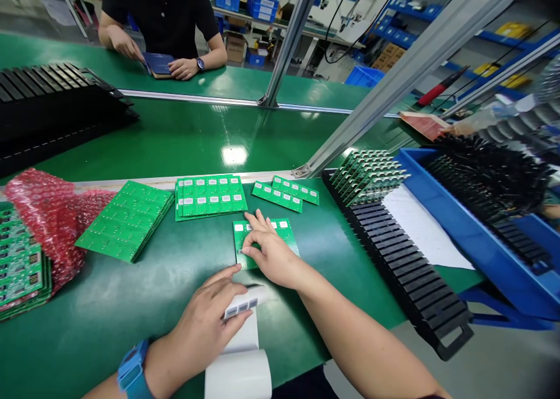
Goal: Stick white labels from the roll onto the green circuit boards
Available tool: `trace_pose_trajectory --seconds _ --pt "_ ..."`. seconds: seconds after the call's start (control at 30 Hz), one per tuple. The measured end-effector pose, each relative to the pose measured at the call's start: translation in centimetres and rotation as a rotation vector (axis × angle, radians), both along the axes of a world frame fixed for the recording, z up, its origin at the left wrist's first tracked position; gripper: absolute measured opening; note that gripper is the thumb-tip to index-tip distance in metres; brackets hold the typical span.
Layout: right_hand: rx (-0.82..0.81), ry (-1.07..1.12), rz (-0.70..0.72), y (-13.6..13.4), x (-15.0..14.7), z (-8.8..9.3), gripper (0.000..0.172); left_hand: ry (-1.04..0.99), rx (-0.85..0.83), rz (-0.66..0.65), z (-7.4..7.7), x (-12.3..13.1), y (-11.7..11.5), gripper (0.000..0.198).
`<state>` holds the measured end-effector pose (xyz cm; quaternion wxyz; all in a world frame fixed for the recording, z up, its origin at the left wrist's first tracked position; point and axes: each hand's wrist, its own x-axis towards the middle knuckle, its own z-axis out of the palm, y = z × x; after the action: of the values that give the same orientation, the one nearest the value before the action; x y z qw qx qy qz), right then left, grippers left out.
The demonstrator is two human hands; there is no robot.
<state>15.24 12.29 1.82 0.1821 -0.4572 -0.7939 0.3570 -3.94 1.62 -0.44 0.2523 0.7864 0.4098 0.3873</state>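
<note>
My left hand (205, 317), with a blue band at the wrist, holds the printed end of a strip of white labels (241, 308) between thumb and fingers. The strip's backing curls down into a white roll (238, 375) at the table's front edge. Over a green circuit board (284, 230) is my right hand (271, 253), thumb and forefinger pinched on what looks like a small label (240, 251) at the board's left side. White labels line the board's top row; my right hand hides much of its middle. Behind it lie a stack of labelled boards (212, 195) and two narrow labelled boards (277, 196).
At left are more green boards (126, 221), red bubble wrap (44, 218) and component-filled boards (20, 259). A black slotted rack (402, 253) holds upright boards (367, 174) at right, beside a blue bin (455, 212). A metal post (394, 55) slants upward. Across the table sits a person (160, 31).
</note>
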Motion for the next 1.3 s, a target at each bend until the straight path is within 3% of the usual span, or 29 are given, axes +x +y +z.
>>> trace_pose_trajectory --seconds 0.3,0.43,0.5,0.6,0.67,0.77,0.87,1.07,1.3 --pt "0.086 0.002 -0.068 -0.2 -0.4 -1.0 0.012 -0.021 -0.033 0.001 0.5 -0.2 0.3 0.019" --pt "0.101 0.062 -0.166 0.7 -0.5 -1.4 0.052 -0.071 -0.12 0.015 1.0 -0.3 0.5 0.016" --pt "0.137 0.085 -0.204 0.7 -0.2 -1.1 0.06 -0.101 -0.167 0.052 1.3 -0.4 0.6 0.014" --pt "0.272 0.164 -0.185 -1.2 0.7 0.4 0.04 -0.139 -0.187 0.126 1.7 -0.4 0.6 0.013" --pt "0.346 0.222 -0.072 -3.4 1.3 1.6 0.024 -0.15 -0.19 0.161 1.9 -0.4 0.5 0.013" --pt "0.411 0.252 0.111 -6.3 1.6 2.6 0.021 -0.152 -0.183 0.194 2.1 -0.3 0.2 0.012" --pt "0.474 0.276 0.137 -7.5 1.2 2.2 0.022 -0.136 -0.155 0.2 2.1 -0.3 0.1 0.011" --pt "0.521 0.263 0.076 -7.4 0.7 0.5 0.021 -0.096 -0.044 0.158 1.5 -0.6 0.1 0.009" --pt "0.583 0.269 0.043 -7.9 0.6 0.4 0.02 -0.084 -0.001 0.131 1.1 -0.7 0.0 0.01"
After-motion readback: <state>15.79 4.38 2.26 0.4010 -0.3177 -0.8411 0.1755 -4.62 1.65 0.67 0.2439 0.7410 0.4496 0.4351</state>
